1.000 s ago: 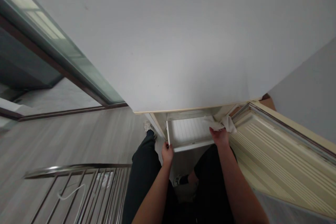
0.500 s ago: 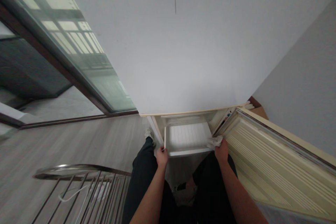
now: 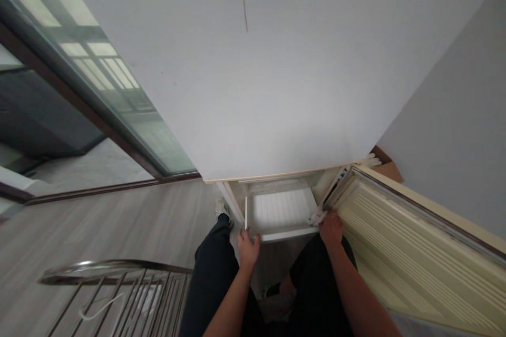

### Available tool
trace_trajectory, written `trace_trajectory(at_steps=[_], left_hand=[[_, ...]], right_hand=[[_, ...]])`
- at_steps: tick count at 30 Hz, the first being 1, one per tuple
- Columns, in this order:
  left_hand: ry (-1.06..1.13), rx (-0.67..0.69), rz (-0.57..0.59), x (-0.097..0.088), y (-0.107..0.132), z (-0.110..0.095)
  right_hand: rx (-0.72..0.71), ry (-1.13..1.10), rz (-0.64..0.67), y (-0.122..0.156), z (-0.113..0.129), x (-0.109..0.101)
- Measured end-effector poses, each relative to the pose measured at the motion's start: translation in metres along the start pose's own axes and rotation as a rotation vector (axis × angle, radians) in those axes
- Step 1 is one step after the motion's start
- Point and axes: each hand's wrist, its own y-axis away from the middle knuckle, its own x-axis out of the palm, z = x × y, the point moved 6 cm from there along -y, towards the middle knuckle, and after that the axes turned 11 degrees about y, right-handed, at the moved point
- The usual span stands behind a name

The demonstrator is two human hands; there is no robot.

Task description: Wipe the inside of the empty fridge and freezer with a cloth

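A white ribbed drawer [image 3: 280, 209] is pulled out from the bottom of a white fridge [image 3: 253, 89]. My left hand [image 3: 248, 247] grips the drawer's front left corner, fingers curled over its edge. My right hand [image 3: 331, 227] is closed on a white cloth [image 3: 317, 216] and presses it against the drawer's front right corner. My legs in black trousers stand below the drawer.
The fridge door [image 3: 411, 253] stands open to the right, its ribbed cream inner side facing me. A metal rack [image 3: 122, 295] with a white cable lies at lower left on the wood floor. A glass sliding door [image 3: 90, 89] runs along the left. A cardboard box [image 3: 389, 168] sits behind the door.
My right hand with the cloth has slid from the back right of the drawer to its front right corner. The left hand has stayed at the front left corner. The view has tilted up.
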Motion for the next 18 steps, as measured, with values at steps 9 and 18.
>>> trace_trajectory(at_steps=[9,18], left_hand=[[-0.159,0.019,0.071,0.009,0.013,-0.009],[-0.219,0.111,0.109,0.006,0.014,-0.020]], right_hand=[[-0.006,-0.011,-0.101,-0.002,0.001,-0.015],[-0.120,-0.166,-0.198,-0.013,0.010,-0.003]])
